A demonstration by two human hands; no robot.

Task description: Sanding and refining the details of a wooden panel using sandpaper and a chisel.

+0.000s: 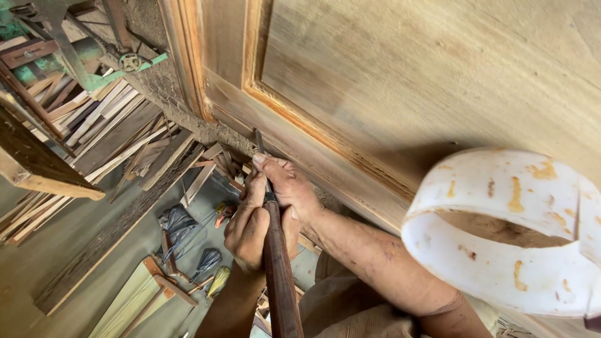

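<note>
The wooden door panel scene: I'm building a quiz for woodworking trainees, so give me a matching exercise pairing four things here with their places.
Things:
1. chisel
2. white plastic ring
3. wood offcuts
4. door panel

Places:
A. piled on the floor, upper left
B. gripped by left hand and right hand
C. close to the camera, right
D. filling the upper right

Pairs: 1-B, 2-C, 3-A, 4-D
</note>
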